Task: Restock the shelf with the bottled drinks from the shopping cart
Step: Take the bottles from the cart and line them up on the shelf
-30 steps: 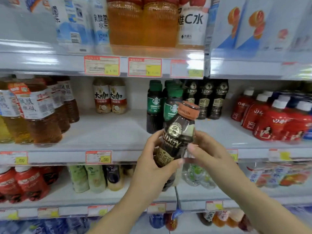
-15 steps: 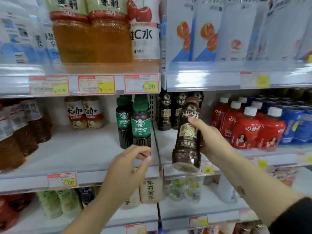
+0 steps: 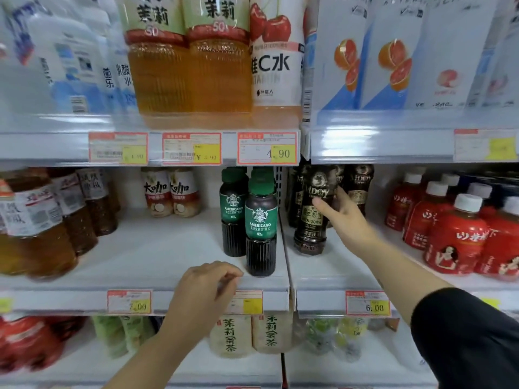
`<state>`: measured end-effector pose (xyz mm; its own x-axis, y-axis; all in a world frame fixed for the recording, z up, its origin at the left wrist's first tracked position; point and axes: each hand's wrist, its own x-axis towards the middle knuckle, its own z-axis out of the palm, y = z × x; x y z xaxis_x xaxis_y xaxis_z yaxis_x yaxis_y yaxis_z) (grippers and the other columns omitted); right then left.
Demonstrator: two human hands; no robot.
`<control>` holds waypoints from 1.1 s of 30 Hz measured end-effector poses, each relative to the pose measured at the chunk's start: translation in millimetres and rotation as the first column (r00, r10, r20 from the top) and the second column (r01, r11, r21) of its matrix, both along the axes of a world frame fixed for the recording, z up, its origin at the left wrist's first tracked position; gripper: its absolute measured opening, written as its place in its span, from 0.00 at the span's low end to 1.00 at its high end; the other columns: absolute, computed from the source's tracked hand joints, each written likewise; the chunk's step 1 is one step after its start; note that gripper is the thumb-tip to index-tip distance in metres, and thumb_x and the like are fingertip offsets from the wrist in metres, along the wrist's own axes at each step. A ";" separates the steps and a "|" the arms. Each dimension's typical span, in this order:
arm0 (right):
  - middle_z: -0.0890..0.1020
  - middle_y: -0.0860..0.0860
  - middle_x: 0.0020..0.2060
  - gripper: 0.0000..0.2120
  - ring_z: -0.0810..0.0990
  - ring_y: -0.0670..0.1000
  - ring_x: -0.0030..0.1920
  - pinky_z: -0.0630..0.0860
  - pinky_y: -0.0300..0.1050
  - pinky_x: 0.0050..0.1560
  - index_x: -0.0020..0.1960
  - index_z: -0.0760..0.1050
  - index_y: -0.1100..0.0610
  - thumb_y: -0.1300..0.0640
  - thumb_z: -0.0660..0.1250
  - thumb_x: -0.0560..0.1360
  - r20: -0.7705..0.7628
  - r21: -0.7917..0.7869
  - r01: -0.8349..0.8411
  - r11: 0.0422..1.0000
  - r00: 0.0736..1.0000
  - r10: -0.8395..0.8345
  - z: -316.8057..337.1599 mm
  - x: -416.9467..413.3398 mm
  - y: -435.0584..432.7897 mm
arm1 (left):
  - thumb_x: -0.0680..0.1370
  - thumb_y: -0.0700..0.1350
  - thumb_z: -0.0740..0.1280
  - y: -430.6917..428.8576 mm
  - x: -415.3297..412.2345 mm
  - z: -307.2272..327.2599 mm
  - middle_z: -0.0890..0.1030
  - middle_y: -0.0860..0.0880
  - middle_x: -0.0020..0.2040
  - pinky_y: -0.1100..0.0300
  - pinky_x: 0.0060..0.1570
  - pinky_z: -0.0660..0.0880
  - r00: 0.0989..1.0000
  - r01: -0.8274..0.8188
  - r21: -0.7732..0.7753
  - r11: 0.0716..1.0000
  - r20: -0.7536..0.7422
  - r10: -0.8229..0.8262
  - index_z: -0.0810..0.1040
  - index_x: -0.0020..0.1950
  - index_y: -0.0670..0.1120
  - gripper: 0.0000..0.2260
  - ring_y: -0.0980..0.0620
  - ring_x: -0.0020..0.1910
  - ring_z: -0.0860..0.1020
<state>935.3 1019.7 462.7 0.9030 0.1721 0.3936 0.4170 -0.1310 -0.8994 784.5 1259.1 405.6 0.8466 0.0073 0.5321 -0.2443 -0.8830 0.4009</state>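
My right hand [image 3: 344, 217] grips a dark brown coffee bottle [image 3: 313, 217] with a gold label, upright on the middle shelf [image 3: 331, 273], in front of two or three matching dark bottles [image 3: 358, 186] at the back. My left hand [image 3: 206, 287] hangs with loosely curled fingers at the shelf's front edge, holding nothing, just left of a green-labelled Americano bottle [image 3: 260, 228]. The shopping cart is out of view.
Red bottles with white caps [image 3: 455, 234] crowd the right of the same shelf. Amber tea bottles [image 3: 36, 226] stand at the left, two small cream bottles [image 3: 171, 192] at the back. Price tags [image 3: 367, 303] line the shelf edges. Shelves above and below are full.
My right hand has carried the dark bottle forward and set it onto the shelf in front of the matching ones. My left hand has let go and dropped to the shelf edge.
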 end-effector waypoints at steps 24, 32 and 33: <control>0.77 0.59 0.61 0.31 0.74 0.59 0.61 0.68 0.42 0.54 0.68 0.62 0.62 0.62 0.72 0.70 0.086 -0.507 0.232 0.830 0.972 -0.219 -29.7 11.8 23.9 | 0.75 0.43 0.68 2.3 2.2 -10.2 0.79 0.59 0.37 0.71 0.50 0.61 0.998 0.026 0.028 0.999 0.064 -0.027 0.78 0.45 0.53 0.04 0.60 0.37 0.75; 0.75 0.57 0.64 0.33 0.72 0.57 0.64 0.69 0.47 0.63 0.69 0.62 0.59 0.61 0.73 0.69 0.043 -0.475 0.232 0.849 0.969 -0.242 -17.4 -17.3 22.6 | 0.75 0.44 0.67 5.2 2.7 -10.5 0.80 0.59 0.39 0.64 0.50 0.67 0.994 0.067 0.030 0.997 0.083 -0.069 0.78 0.47 0.52 0.04 0.59 0.38 0.75; 0.75 0.55 0.64 0.31 0.73 0.55 0.64 0.69 0.46 0.62 0.69 0.63 0.58 0.60 0.72 0.70 0.107 -0.463 0.287 0.839 0.957 -0.268 -16.9 -30.1 21.4 | 0.76 0.43 0.67 6.2 2.6 -10.2 0.80 0.58 0.42 0.61 0.52 0.68 0.993 0.074 0.035 0.997 0.090 -0.077 0.79 0.48 0.51 0.04 0.58 0.41 0.76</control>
